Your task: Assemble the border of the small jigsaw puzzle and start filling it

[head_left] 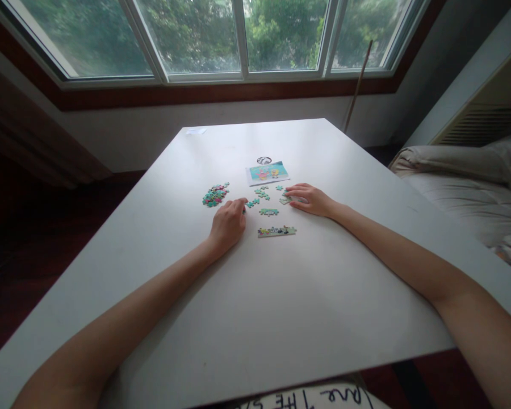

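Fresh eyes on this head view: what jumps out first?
The big white table, below a bright window. Then the colourful heap of puzzle pieces to the left of the left hand, with loose pieces between that and the right hand. The bright picture sheet lies just beyond them.

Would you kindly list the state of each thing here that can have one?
Left hand: curled
Right hand: outstretched
Bottom jigsaw strip: joined, lying flat
Jigsaw pile: loose, heaped
Picture sheet: face up
Long stick: tilted
Curtain: hanging in folds
Window: open or shut, unclear
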Demonstrator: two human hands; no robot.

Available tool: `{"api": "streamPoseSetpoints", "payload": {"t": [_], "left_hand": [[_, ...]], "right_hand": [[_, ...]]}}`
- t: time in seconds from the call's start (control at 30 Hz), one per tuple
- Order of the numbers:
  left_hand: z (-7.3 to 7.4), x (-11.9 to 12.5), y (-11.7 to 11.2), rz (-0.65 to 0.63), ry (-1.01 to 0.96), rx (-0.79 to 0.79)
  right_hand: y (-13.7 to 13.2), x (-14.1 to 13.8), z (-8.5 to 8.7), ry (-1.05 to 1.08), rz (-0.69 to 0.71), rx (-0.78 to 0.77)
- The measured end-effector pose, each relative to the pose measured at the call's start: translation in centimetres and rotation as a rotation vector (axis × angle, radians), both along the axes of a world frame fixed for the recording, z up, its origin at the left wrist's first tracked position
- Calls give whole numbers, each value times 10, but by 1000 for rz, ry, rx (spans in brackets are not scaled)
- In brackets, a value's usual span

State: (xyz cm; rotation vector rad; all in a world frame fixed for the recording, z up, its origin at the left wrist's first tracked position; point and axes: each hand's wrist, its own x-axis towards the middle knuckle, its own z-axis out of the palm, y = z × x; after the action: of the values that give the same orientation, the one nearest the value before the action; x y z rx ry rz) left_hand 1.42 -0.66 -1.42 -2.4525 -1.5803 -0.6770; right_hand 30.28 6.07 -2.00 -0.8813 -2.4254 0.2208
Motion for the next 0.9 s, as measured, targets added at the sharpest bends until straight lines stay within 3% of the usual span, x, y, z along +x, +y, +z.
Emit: {"api": "streamPoseSetpoints", "payload": {"t": [0.6, 0.9], "left_hand": [[-6, -2, 4, -48, -13, -19], [3, 0, 0, -276, -34, -46]], "right_hand": [[0, 0, -1, -2, 3, 7], [1, 0, -1, -11, 0, 11]]}}
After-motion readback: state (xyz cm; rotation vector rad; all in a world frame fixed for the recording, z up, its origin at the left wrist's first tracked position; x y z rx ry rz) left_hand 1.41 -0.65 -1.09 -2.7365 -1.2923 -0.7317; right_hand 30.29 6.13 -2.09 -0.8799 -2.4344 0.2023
